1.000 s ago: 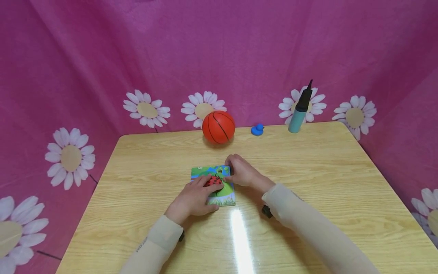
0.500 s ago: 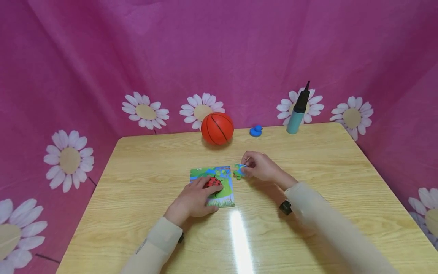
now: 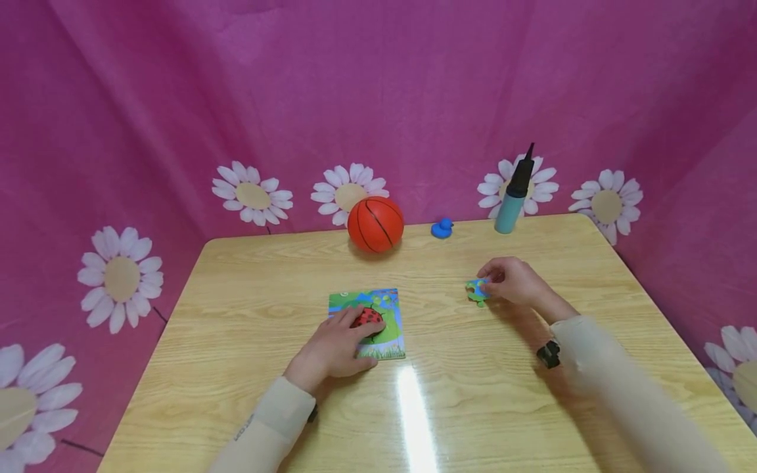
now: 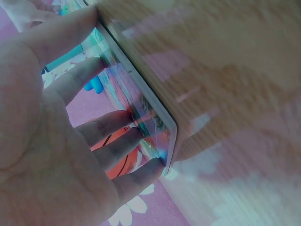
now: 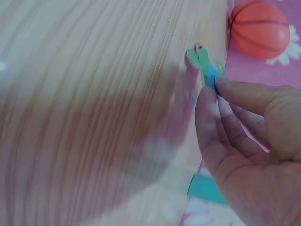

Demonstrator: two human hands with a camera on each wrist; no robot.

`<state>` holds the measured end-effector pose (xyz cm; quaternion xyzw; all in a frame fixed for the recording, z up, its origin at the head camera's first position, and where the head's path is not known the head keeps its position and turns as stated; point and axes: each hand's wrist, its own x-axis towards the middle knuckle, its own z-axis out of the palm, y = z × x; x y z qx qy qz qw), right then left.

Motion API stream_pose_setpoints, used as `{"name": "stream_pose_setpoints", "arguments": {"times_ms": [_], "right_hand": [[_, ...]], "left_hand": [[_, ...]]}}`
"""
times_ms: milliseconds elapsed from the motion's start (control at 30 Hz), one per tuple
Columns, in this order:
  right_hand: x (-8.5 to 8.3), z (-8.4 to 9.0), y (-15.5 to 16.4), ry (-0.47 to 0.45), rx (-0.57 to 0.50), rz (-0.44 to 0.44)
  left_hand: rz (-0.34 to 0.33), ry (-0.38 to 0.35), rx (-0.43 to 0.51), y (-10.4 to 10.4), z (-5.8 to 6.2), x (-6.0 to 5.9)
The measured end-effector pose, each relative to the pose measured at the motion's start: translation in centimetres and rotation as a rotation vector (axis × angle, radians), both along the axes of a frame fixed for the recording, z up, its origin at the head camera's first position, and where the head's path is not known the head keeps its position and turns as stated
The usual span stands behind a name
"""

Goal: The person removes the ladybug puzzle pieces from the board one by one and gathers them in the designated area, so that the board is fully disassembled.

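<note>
A square picture puzzle board (image 3: 389, 338) with a ladybug (image 3: 370, 318) on a green and blue scene lies on the table. My left hand (image 3: 330, 346) rests on its left part, covering some of the picture. In the left wrist view, the fingers of the left hand (image 4: 61, 127) are spread, their tips touching the board (image 4: 136, 94). To the right of the board, my right hand (image 3: 513, 282) pinches a green and blue puzzle piece (image 3: 476, 292) between thumb and fingers. The right wrist view shows this puzzle piece (image 5: 199, 58) from its edge.
Along the back of the wooden table (image 3: 260, 282) are a red toy basketball (image 3: 376, 224), a blue rubber duck (image 3: 441, 228) and a teal hand pump (image 3: 511, 207) with a black nozzle. A pink curtain (image 3: 378, 85) with daisies surrounds the back and sides.
My right hand has moved from the board's upper right corner out to the right, carrying the puzzle piece away. The left hand has stayed on the board.
</note>
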<state>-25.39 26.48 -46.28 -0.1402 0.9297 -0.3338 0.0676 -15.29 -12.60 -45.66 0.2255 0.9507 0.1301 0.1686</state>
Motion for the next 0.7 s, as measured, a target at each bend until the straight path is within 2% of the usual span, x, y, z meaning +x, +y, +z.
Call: {"name": "stream_pose_setpoints", "arguments": {"times_ms": [167, 367, 533, 700], "right_hand": [[-0.1, 0.5, 3.0, -0.059, 0.071, -0.033], [-0.5, 0.9, 5.6, -0.063, 0.131, -0.013], [-0.6, 0.8, 6.1, -0.123, 0.159, -0.049], [-0.7, 0.8, 5.7, -0.126, 0.182, -0.07]], "left_hand": [[0.001, 0.001, -0.009, 0.0, -0.1, 0.0], [0.005, 0.002, -0.01, 0.0, -0.1, 0.0], [0.006, -0.003, -0.009, 0.0, -0.2, 0.1], [0.012, -0.007, 0.0, 0.0, -0.1, 0.1]]}}
